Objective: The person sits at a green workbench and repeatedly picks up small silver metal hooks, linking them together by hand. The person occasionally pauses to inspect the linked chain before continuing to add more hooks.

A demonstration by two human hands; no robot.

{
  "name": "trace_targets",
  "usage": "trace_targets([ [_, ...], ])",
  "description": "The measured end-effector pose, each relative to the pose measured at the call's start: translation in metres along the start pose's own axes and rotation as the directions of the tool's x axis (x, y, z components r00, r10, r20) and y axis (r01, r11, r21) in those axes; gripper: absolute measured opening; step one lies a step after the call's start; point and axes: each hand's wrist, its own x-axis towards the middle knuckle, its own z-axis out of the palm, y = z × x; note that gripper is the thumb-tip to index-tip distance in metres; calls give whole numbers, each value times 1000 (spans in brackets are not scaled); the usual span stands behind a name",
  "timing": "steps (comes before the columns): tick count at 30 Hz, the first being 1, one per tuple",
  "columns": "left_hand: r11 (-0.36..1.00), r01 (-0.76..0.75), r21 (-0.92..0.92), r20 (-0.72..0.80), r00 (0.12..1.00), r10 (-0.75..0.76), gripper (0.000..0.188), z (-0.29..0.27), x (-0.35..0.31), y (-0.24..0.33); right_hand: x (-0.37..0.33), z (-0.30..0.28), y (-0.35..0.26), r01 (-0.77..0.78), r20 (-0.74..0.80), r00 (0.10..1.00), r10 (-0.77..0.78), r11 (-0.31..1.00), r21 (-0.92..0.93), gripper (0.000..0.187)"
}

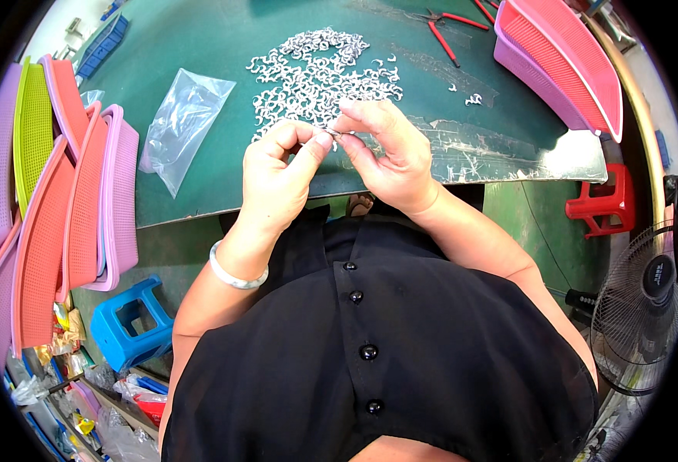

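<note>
My left hand [279,171] and my right hand [391,150] meet above the near edge of the green table [208,42]. Thumb and forefinger of each are pinched on a small metal piece [334,134] between them. Its exact kind is hard to make out, as the fingertips cover most of it. Just beyond my fingers spreads a loose pile of small silvery curved metal pieces [308,85], shaped like crescents or hooks. Left of the pile lies a flat clear plastic bag [187,123].
Red-handled pliers [445,42] lie at the back right, near a few stray metal pieces [473,100]. Pink and purple baskets [562,61] stand on the right, more coloured baskets [42,231] on the left. A blue stool [131,323], a red stool [605,202] and a fan [638,308] flank me.
</note>
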Motion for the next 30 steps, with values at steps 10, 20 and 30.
trace_targets([
  [10,986,95,-139,30,995,-92,6,1,-1,5,-6,1,0,-61,20,998,60,996,58,42],
  [20,982,117,-148,-10,993,-119,4,1,-2,5,-4,-3,-2,-657,302,696,652,408,634,44],
  [30,984,91,-155,9,996,-91,4,1,0,3,-4,-4,0,-700,385,631,673,279,657,43],
])
